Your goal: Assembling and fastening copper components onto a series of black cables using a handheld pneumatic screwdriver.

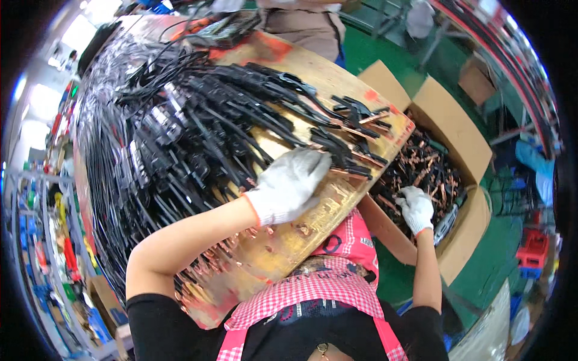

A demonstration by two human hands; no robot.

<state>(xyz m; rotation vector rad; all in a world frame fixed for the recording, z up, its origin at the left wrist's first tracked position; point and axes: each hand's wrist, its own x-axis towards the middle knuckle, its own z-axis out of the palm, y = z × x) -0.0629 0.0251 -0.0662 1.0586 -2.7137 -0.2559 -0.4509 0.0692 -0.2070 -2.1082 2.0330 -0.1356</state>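
Working beside and inside an open brown cardboard box (450,114)
Left of the box, the white-gloved left hand (295,183) bends at slim black pieces with copper ends (332,145); it is the nearer hand, and their long axis slants toward the box. Inside, the similarly gloved right hand (416,207) curves over loose black-and-copper parts (427,161). Whether either hand grips, I cannot tell.

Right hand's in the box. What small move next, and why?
Perhaps pinch one of the slim black-and-copper pieces with the white-gloved right hand: it reaches among them in the open brown cardboard box; whether it grips one is unclear.
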